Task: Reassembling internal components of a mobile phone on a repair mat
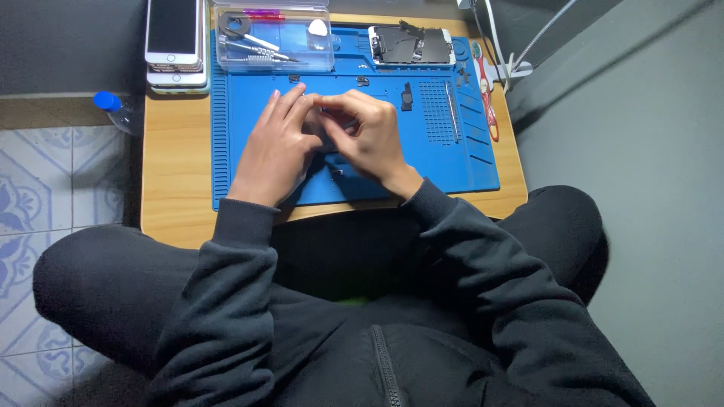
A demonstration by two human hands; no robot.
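My left hand [273, 147] and my right hand [367, 134] meet over the middle of a blue repair mat [452, 162] on a small wooden table [175, 188]. Between the fingertips sits a small dark part [329, 120], mostly hidden by the fingers; both hands pinch or press on it. Whether it lies on the mat or is lifted I cannot tell. A small dark piece [336, 172] lies on the mat just below the hands.
A clear plastic box [273, 36] with tools stands at the mat's far left, an opened phone body [411, 45] at the far right. Stacked phones [175, 41] lie on the table's far left corner. Red-handled tool [486, 102], metal tweezers [451, 109], blue-capped bottle [117, 109] on the tiled floor.
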